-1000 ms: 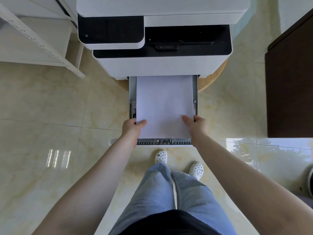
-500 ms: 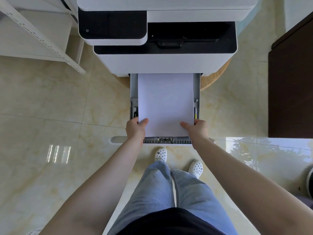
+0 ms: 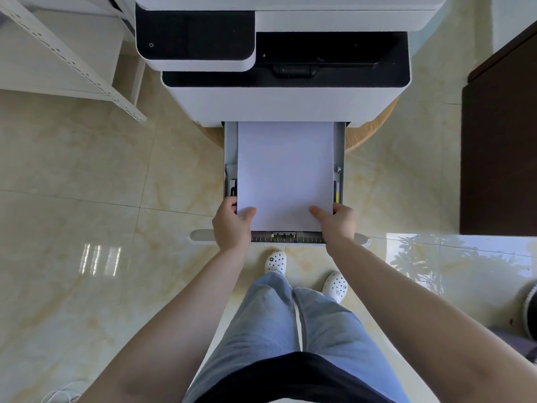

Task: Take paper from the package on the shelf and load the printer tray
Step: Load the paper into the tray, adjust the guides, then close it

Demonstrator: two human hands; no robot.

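glossy cream marble floor tiles surround the white printer at 12 o'clock. its grey pulled-out tray holds the white paper stack; left hand and right hand pinch the near corners, probably squaring the sheets between the guides.

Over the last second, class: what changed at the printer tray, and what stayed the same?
Very little. The left hand and right hand kept hold of the near corners of the paper stack, thumbs on top, only settling it slightly. The tray stayed pulled out of the printer.
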